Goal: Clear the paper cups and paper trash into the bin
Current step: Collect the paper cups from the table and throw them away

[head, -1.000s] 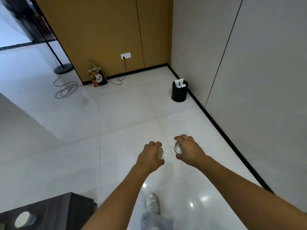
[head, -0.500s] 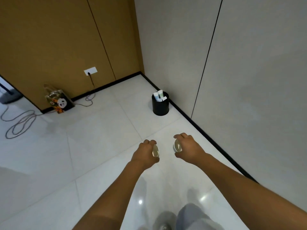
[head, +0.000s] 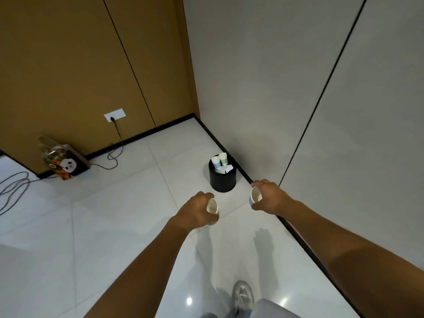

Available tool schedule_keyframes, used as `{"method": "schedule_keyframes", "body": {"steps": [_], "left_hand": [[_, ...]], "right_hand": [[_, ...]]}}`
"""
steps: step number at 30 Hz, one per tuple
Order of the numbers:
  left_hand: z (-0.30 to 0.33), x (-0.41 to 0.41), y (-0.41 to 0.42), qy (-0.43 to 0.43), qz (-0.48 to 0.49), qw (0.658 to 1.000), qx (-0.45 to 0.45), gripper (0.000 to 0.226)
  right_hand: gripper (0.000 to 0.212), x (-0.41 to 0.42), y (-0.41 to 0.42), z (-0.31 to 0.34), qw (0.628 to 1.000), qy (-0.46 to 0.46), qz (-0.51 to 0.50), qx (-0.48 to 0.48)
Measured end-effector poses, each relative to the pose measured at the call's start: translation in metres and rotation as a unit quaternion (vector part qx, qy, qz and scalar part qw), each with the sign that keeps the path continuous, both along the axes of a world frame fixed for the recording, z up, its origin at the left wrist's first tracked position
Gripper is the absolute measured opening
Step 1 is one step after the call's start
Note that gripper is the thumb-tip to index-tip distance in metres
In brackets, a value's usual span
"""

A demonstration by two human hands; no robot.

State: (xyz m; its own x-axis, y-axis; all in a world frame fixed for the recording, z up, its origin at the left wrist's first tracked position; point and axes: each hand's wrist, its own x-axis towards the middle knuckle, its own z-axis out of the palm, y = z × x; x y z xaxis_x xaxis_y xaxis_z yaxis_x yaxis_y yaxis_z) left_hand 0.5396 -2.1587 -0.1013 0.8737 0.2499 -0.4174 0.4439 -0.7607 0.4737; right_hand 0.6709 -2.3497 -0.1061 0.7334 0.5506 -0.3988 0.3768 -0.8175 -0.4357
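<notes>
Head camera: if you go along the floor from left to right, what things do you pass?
Cable → panda bag → left hand with a cup → right hand with a cup.

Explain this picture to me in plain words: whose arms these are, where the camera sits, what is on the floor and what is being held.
No machine here: a person wears one camera on the head, looking forward and down at their own arms. The left hand grips a paper cup, and the right hand grips another paper cup. Ahead, on the white tiled floor beside the wall, stands a black bin already holding cups and paper scraps. Farther left, a panda-print bag leans at the brown wall, with cables nearby. A shoe shows at the bottom.
</notes>
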Motion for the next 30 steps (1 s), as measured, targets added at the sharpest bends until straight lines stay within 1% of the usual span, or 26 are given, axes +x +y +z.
{"method": "schedule_keyframes", "body": {"steps": [5,11,13,18,21,23,25,26,27,30], "left_hand": [[0.0,0.087,0.052,0.011,0.036,0.999,-0.018,0.067],[-0.02,0.195,0.134,0.028,0.039,0.999,-0.019,0.061],[-0.025,0.238,0.164,0.033,0.039,0.999,-0.019,0.063],[-0.032,0.334,0.223,0.055,0.042,0.997,-0.036,0.068],[-0.038,0.38,0.25,0.053,0.07,0.994,-0.058,0.067],[-0.045,0.409,0.264,0.061,0.079,0.993,-0.068,0.062],[-0.057,0.436,0.276,0.069,0.081,0.992,-0.073,0.046],[-0.063,0.448,0.281,0.073,0.091,0.99,-0.079,0.042],[-0.068,0.46,0.285,0.076,0.104,0.988,-0.088,0.043],[-0.086,0.49,0.294,0.076,0.154,0.98,-0.104,0.057]], "right_hand": [[0.073,0.1,0.057,0.003,1.0,-0.001,0.013,0.003],[0.071,0.199,0.137,-0.02,0.999,0.028,0.03,0.001],[0.068,0.233,0.164,-0.025,0.999,0.033,0.031,-0.005],[0.068,0.319,0.223,-0.028,0.997,0.072,0.007,-0.016],[0.068,0.369,0.25,-0.032,0.995,0.1,-0.017,-0.008],[0.068,0.401,0.266,-0.038,0.993,0.115,-0.019,-0.016],[0.068,0.433,0.281,-0.048,0.991,0.126,-0.013,-0.032],[0.068,0.448,0.289,-0.053,0.991,0.131,-0.007,-0.037],[0.068,0.463,0.296,-0.06,0.99,0.137,0.003,-0.044],[0.071,0.505,0.318,-0.08,0.985,0.149,0.043,-0.07]]}}
